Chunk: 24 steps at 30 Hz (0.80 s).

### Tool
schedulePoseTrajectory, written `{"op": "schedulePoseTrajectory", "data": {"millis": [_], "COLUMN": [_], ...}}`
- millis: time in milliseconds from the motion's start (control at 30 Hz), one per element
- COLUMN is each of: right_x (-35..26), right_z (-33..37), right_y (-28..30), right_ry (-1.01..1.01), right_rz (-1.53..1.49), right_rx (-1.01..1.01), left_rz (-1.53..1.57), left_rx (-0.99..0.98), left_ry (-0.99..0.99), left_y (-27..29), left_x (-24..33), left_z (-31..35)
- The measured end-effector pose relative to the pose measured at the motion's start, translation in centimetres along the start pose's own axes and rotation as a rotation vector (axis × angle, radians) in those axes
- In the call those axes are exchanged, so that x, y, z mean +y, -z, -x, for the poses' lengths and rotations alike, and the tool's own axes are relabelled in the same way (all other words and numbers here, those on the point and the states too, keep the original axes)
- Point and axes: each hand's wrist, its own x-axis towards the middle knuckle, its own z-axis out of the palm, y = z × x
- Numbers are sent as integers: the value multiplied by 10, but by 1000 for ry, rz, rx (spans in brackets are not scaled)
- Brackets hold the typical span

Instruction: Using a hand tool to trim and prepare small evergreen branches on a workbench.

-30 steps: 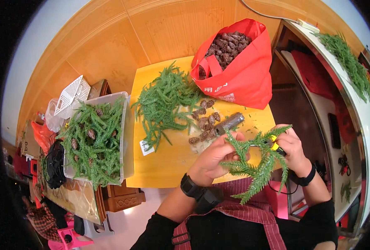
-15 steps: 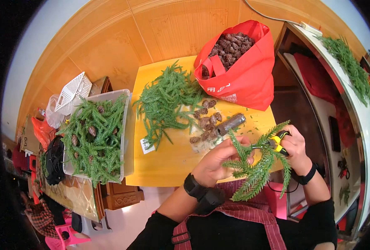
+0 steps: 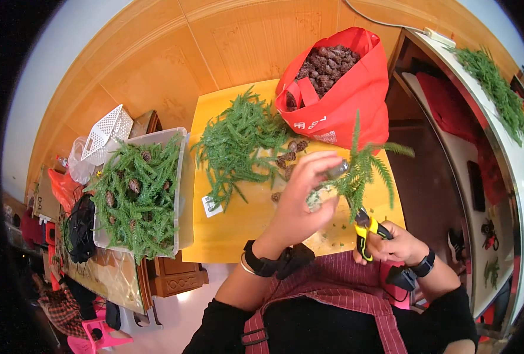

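Note:
My right hand [image 3: 394,246] grips pliers [image 3: 365,239] with yellow and black handles, their jaws pointing up and away from me. At the jaws is the lower end of a green artificial pine sprig [image 3: 362,171], which stands upright with its needles spread. Beside it, my left hand [image 3: 303,206] is raised over the table with thumb and fingers apart, and I see nothing gripped in it. The end of a dark cylinder [image 3: 338,170] shows past the left fingers; the rest is hidden. A few pine cones [image 3: 291,152] lie behind that hand, some covered by it.
A yellow table [image 3: 214,248] carries a pile of pine sprigs [image 3: 238,141] and a red bag [image 3: 350,118] full of cones. At left stands a clear bin [image 3: 182,206] of sprigs with cones. Shelving [image 3: 451,76] is at right. Another person [image 3: 61,310] sits far left.
The sprig has turned upright and moved away from me. My left hand has come off it and opened. My right hand and the pliers have moved down and left.

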Motion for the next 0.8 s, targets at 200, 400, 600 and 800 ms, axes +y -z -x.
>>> {"op": "schedulePoseTrajectory", "data": {"millis": [200, 400, 600, 800], "right_x": [0, 4, -11, -18], "right_z": [-1, 1, 10, 13], "right_y": [2, 2, -1, -14], "right_ry": [-83, -102, -101, 108], "right_rz": [-203, -321, 47, 510], "right_rx": [-271, -400, -267, -97], "left_rz": [-67, -122, -103, -159], "left_rx": [-23, -93, 50, 82], "left_ry": [-79, -178, -82, 90], "left_y": [7, 16, 30, 29], "left_x": [-5, -4, -2, 1], "left_z": [7, 7, 13, 20]}}
